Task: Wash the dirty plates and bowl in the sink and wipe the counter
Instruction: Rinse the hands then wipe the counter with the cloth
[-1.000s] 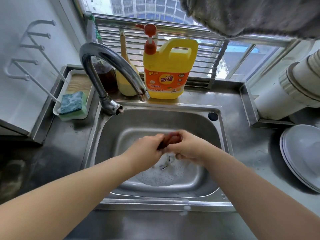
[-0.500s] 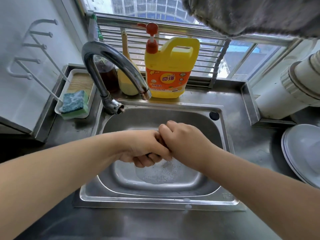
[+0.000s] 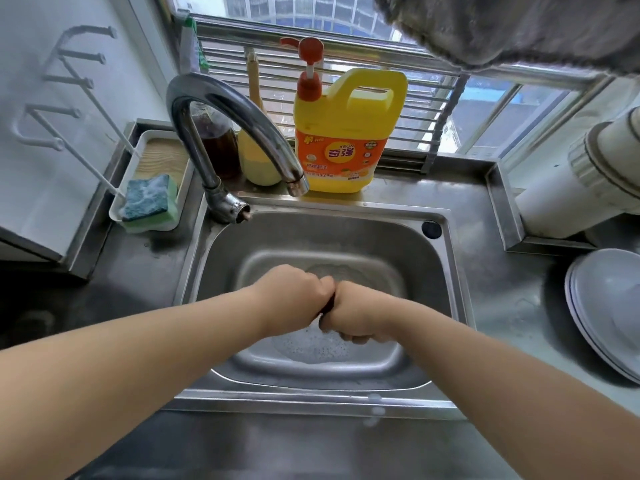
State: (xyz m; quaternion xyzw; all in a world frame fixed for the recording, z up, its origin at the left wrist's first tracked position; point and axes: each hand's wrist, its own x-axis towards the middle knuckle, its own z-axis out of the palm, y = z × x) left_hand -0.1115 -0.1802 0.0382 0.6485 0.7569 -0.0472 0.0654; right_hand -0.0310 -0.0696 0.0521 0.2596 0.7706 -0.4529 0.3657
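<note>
Left hand (image 3: 294, 294) and right hand (image 3: 358, 315) fisted knuckle to knuckle over the sink (image 3: 446, 271), each grip clamped on a dark cloth (image 3: 327, 308) (mostly hidden), its long axis seemingly left-right. Stacked plates (image 3: 602, 306) rest on the tabletop (image 3: 502, 282), right.

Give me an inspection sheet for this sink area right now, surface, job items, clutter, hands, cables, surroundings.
Surface: steel counter wet, droplets near the sink; foamy water in the basin.
Job's things: stacked white plates on the counter at right; a dark cloth barely visible between the fists.
Clutter: sponge in a tray, yellow detergent jug, brown bottle.
Hands: left hand and right hand fisted together over the basin, gripping the cloth.
Cables: nothing seen.
Surroundings: faucet not running, barred window behind.
</note>
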